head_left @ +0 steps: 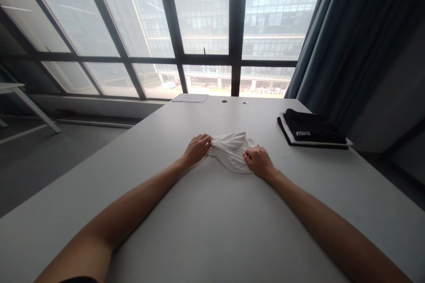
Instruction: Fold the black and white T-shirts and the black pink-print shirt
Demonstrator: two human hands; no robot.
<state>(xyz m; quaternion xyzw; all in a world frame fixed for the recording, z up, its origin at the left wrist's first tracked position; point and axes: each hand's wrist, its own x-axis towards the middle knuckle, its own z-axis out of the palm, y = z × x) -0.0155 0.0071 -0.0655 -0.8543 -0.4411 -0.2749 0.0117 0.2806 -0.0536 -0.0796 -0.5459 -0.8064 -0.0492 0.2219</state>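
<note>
White cloth (pixel 230 150), count one: rumpled, lying on the desk (pixel 199 225) between the left grip and the right grip, in contact with both. Gathered folds run away from the left grip; a flatter, rounded edge curves along the near side toward the right grip.

Grips, count two, both bare hands. Left grip (pixel 198 147): back of the hand up, fingers bent and closed on the bunched left end of the cloth; fingertips partly hidden by the fabric. Right grip (pixel 258 160): fingers curled inward, grasping the right part of the cloth, with a small dark gap between thumb and fingers. Firmness of either hold: cannot tell.

Arms, count two, both reaching forward and converging on the cloth. Left forearm slants in from lower left, elbow bent; right forearm slants in from lower right.

Folded pile, count one, beyond the right grip and to its right, well apart from it. Visible layers, three: black garment (pixel 315 128) with white lettering on top, white layer (pixel 288 129) in the middle, black layer (pixel 283 132) at the bottom.

Far past both grips, at the far end of the desk: white paper (pixel 190 97), sheet count unclear, and two small round fittings (pixel 224 101).
</note>
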